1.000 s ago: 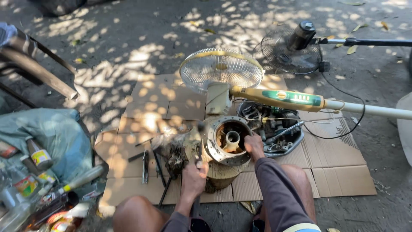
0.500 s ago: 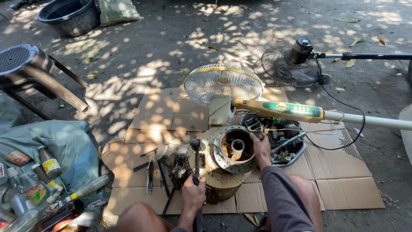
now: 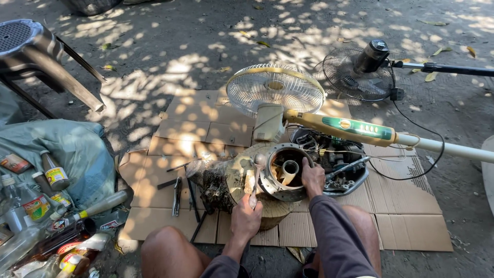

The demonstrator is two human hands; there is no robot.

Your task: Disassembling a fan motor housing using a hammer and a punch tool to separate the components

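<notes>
A round metal motor housing [image 3: 286,172] sits tipped on its side atop a rough wooden stump [image 3: 231,185], its open mouth facing the viewer; inside the dull grey shell a pale cylinder stands out from the dark hollow. The person's right hand [image 3: 312,176] is clamped over the housing's right rim, steadying it. The left hand [image 3: 245,219] is clenched around the handle of a slim metal tool [image 3: 254,181], apparently a hammer or wrench, whose far end reaches up to the housing's left edge. The stump rests on flattened sheets of brown cardboard [image 3: 206,121] spread over dusty, sun-dappled ground. Loose hand tools [image 3: 177,193] lie on the cardboard to the left of the stump. Just behind the housing is a dark tray of parts [image 3: 334,164], and across it lies a cream and green pedestal fan [image 3: 288,98] with a white wire grille. A second, dark fan [image 3: 360,72] lies farther back. At far left, glass bottles [image 3: 36,206] cluster beside a grey sack [image 3: 72,149].
</notes>
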